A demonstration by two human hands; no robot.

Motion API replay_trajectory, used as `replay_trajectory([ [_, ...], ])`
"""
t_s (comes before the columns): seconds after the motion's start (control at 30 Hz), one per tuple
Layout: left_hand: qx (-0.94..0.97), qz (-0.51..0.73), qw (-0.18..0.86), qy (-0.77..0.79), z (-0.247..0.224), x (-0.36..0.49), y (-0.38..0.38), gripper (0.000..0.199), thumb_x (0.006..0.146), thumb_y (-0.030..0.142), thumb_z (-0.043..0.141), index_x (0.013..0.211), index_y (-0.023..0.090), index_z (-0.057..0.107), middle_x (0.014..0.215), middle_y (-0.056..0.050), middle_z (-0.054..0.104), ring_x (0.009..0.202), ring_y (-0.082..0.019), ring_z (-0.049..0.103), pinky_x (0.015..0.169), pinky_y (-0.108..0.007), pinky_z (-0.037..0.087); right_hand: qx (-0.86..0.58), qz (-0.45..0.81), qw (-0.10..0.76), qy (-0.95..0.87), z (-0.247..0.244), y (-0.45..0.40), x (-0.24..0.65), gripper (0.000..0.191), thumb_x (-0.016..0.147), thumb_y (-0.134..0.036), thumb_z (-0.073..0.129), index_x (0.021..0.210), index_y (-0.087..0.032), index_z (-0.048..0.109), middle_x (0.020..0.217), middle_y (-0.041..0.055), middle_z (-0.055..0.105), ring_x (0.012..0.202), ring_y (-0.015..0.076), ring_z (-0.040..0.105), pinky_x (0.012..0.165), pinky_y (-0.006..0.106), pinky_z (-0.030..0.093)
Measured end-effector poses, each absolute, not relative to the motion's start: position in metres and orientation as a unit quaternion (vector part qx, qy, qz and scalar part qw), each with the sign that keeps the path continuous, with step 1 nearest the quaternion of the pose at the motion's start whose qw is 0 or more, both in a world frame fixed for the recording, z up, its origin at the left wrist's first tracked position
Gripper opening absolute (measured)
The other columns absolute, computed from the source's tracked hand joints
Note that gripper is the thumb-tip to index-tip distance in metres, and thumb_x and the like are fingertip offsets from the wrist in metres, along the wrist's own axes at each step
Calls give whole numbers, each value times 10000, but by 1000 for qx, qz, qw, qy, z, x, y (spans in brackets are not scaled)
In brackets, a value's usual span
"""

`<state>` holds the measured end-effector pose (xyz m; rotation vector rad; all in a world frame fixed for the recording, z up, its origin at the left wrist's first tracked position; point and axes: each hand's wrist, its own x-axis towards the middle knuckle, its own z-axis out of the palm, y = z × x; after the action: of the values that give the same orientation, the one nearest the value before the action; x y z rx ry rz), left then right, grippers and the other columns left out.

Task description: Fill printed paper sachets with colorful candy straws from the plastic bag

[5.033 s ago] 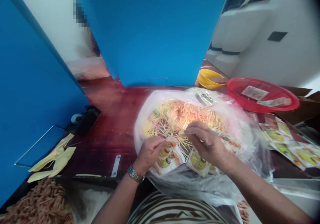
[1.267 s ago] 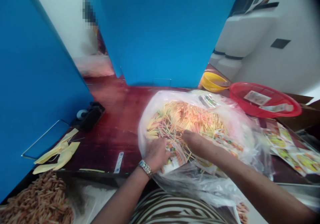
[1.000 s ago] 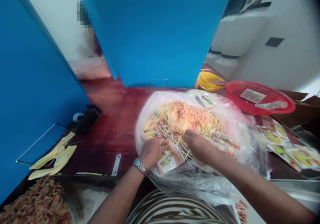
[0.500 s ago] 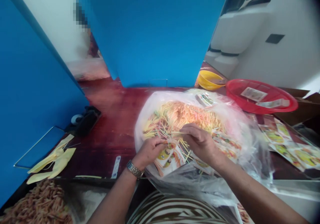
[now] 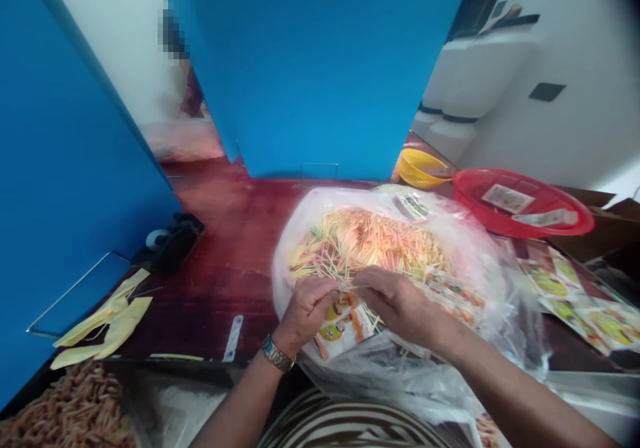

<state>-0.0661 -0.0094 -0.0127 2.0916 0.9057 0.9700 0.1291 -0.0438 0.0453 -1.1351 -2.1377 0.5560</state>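
Observation:
A large clear plastic bag [image 5: 295,218] lies spread on the table, full of thin pale yellow and pink sticks [image 5: 385,238]. My left hand [image 5: 307,308], with a metal watch at the wrist, is closed on the top edge of a printed packet [image 5: 337,335]. The packet hangs tilted over the near side of the bag. My right hand [image 5: 397,305] is closed, its fingertips at the packet's upper edge, on a few thin sticks mostly hidden by the fingers. More printed packets [image 5: 453,295] lie on the sticks to the right.
A red basin [image 5: 525,225] and a yellow basket [image 5: 420,168] stand back right. Printed packets [image 5: 560,281] lie at right. On the left are a tape dispenser [image 5: 175,245], yellow gloves [image 5: 115,321] and a pile of brown pieces [image 5: 70,408]. Blue panels [image 5: 320,68] rise behind.
My right hand has come down and left with the sticks, to the packet's top edge. My left hand still holds the packet and has shifted slightly right. The view has tilted a little.

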Motion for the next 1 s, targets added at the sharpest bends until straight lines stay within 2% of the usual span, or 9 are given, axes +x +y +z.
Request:
replay_trajectory([
  [0.1,779,413,323,342,-15,-65,-12,251,886,282,475,1021,197,669,1006,-76,687,959,-196,584,894,-366,416,-452,184,259,-834,58,-47,124,193,916,-167,374,863,-160,560,833,70,608,754,146,563,672,280,487],
  [0.17,773,432,334,324,-14,-65,-13,251,889,278,475,1024,196,669,1012,-78,683,957,-193,586,889,-363,427,-459,114,223,-853,68,-51,122,205,918,-170,369,876,-164,570,1008,122,607,893,194,566,753,349,484],
  [0.3,729,475,380,313,-13,-66,-16,267,902,277,460,1062,188,655,1055,-84,666,985,-190,583,894,-350,442,-483,-42,266,-833,89,-55,130,185,905,-206,398,880,-193,580,1245,137,516,1149,301,444,883,503,389],
  [0.47,705,515,390,293,-10,-70,-18,265,902,277,459,1044,178,660,1079,-91,657,1012,-202,582,897,-352,454,-510,-17,190,-838,82,-52,144,237,909,-186,366,812,-177,582,1074,126,609,976,263,547,817,483,421],
  [0.63,698,528,389,289,-11,-62,-22,235,882,273,492,1011,194,671,1038,-84,670,985,-204,590,908,-358,444,-490,-9,303,-817,61,-60,136,368,914,-261,422,1267,-156,431,1053,137,620,970,241,568,798,413,480],
  [0.77,663,420,548,290,-10,-43,-29,342,798,343,615,1092,170,622,967,-70,674,879,-185,615,793,-299,481,-441,-21,347,-828,48,-75,123,451,912,-156,389,1356,-199,321,887,77,652,765,188,610,649,318,503],
  [0.87,662,302,627,278,-7,-29,-33,300,733,389,675,866,120,665,752,-26,650,670,-131,587,620,-226,455,-460,-26,348,-817,33,-88,133,449,892,-113,400,1331,-199,359,893,83,656,786,190,616,666,315,499],
  [0.93,708,268,581,298,-5,-25,-33,301,733,415,668,799,122,664,699,-10,628,624,-116,552,585,-217,426,-480,-45,332,-811,21,-97,154,432,887,-126,416,1311,-198,384,905,87,663,793,195,621,693,329,493],
  [1.0,780,252,473,322,-2,-30,-31,310,749,422,653,897,149,657,748,-10,648,678,-134,561,650,-248,430,-528,-79,288,-795,9,-103,182,377,888,-160,416,1262,-195,434,862,84,671,755,202,620,684,345,481],
])
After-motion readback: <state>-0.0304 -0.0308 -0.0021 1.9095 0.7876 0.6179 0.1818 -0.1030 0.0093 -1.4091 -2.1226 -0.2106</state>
